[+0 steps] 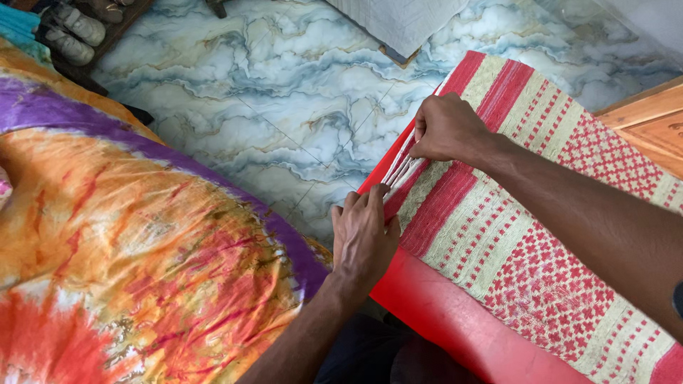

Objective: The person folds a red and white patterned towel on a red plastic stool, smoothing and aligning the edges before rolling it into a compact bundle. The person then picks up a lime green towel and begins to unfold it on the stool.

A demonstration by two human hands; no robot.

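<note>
The right hand (445,129) is closed, pinching the far end of a bundle of pale strands (400,169) at the edge of a woven mat (526,235); the strands run taut from that pinch down toward the left hand (363,238); the left hand lies flat, fingers together and extended, pressing on the near end of the strands and the mat's edge, gripping nothing that can be seen. The mat is cream with red stripes and a red checked pattern; it lies spread over a red counter (441,313), whose smooth surface shows bare along the near side, below the left wrist. The strands sit right on the mat's left border, just above the counter's edge.

To the left, a cloth (135,242) dyed orange, red and purple covers a broad rounded shape, close beside the left forearm. Beyond both lies a marbled floor (284,107) of white, blue and tan tiles. At the top left corner a pair of pale shoes (75,32) rests on a dark rack; at the right edge a piece of brown wood (651,121) shows past the mat.
</note>
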